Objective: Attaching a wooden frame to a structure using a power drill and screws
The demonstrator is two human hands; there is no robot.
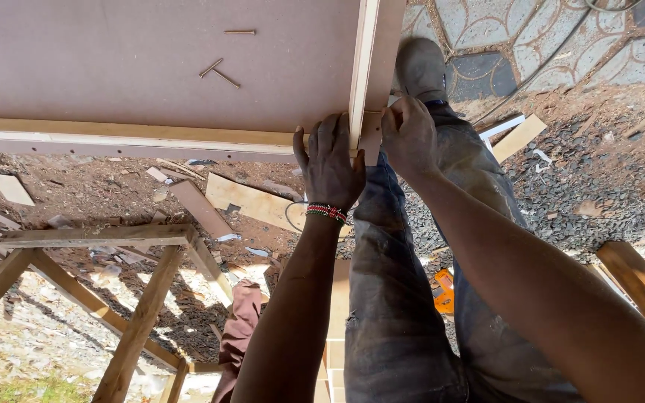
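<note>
A person's two bare hands meet at the near corner of a large flat brown fibreboard panel (151, 60), where a pale, narrow wooden edging strip (363, 67) runs away from the body along the panel's right edge and joins a second pale batten (128, 138) lying crosswise along the near edge. The left hand (328, 160), a red and green beaded band at its wrist, curls its fingers over the corner just left of the strip; the right hand (410, 138) closes against the strip's right face, so the strip's near end sits pinched between them, about equally near to both. The strip's long axis points straight ahead. Three loose nails (222, 71) lie on the panel, well apart from the hands. Below are a rough timber trestle (91, 237), offcuts on gravel, and the person's worn grey trousers (412, 298) and boot (419, 67).
</note>
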